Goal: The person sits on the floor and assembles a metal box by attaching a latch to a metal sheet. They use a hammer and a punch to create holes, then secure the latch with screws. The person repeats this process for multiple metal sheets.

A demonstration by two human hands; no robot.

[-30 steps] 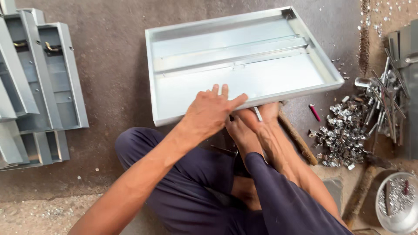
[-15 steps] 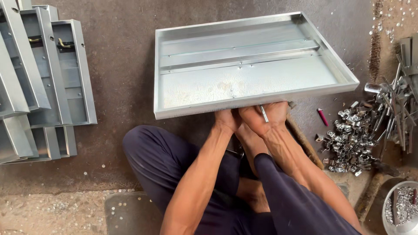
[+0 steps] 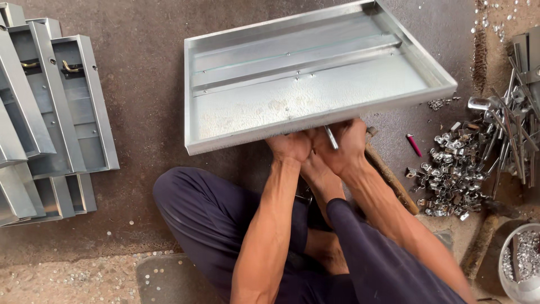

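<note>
Both hands sit bunched together under the near edge of a shallow galvanised metal tray (image 3: 315, 84). The left hand (image 3: 289, 147) is curled with its fingers tucked beneath the tray's near rim, and the right hand (image 3: 344, 151) is closed around a thin metal rod (image 3: 331, 137) that pokes up against that rim. The tray is rectangular, dull silver, with folded walls, a raised rib running along its length and a speckled, frosted-looking floor; it lies tilted over the dark ground just beyond the person's folded legs in dark blue trousers.

No packages, labels or signs show. Far left lies a stack of similar grey metal channels (image 3: 50, 112) with small brass-coloured handles. On the right is a heap of shiny small metal clips (image 3: 455, 174), a bundle of long metal rods (image 3: 514, 112), a small red marker-like stick (image 3: 414, 144) and a worn wooden handle (image 3: 391, 174) beside the right forearm. A round metal bowl (image 3: 520, 264) of tiny bright pieces sits at the near right corner.

A second ago the left hand lay flat on top of the tray's near wall; now it is underneath, and the tray sits further right.
</note>
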